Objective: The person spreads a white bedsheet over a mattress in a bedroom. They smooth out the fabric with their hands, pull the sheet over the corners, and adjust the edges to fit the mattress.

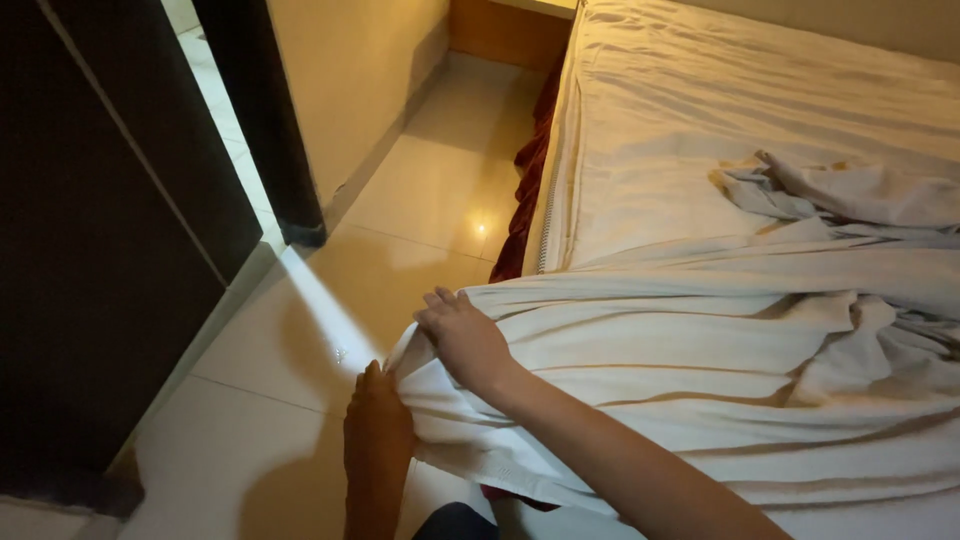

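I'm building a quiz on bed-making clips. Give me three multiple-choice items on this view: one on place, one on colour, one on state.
1. Where do both hands meet the loose white cotton sheet?
A. at the mattress corner
B. mid-bed
C. on the floor

2. What colour is the cloth hanging beside the mattress?
A. blue
B. dark red
C. green

3. How does the sheet lie?
A. folded
B. smooth
C. rumpled

Answers:
1 A, the left hand and right hand grip it at the near corner.
2 B, it shows dark red over the pale tiles.
3 C, folds bunch across it.
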